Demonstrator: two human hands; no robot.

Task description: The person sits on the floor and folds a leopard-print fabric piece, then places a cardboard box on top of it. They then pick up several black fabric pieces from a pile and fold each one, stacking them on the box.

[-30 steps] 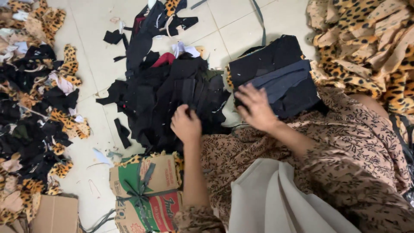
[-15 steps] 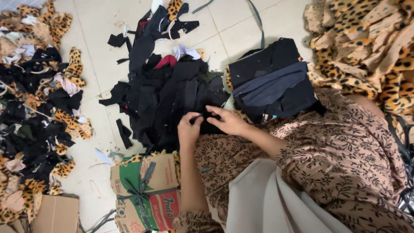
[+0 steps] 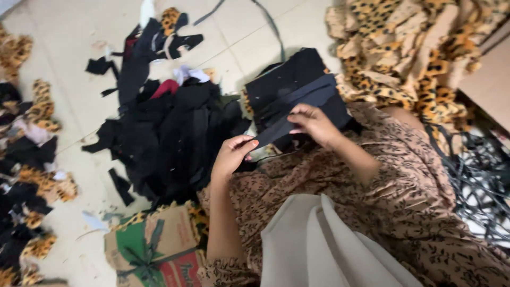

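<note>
Both hands raised above lap, apart, each pinched on one end of dark cloth strip (image 3: 281, 129). Left hand (image 3: 232, 155) lower and nearer body, fingers closed on near end; right hand (image 3: 314, 123) higher, gripping far end. Long axis slanted up toward right, over folded black stack (image 3: 289, 85). Left of that, black scrap pile (image 3: 170, 138) on tiled floor (image 3: 234, 48).

Soft, even indoor light falls from above on a pale tiled floor (image 3: 69, 64), with only faint shadows and no glare. The whole view is slightly motion-blurred. The black fabric pile (image 3: 170, 138) loses detail in darkness, and the edges look softer still.
</note>
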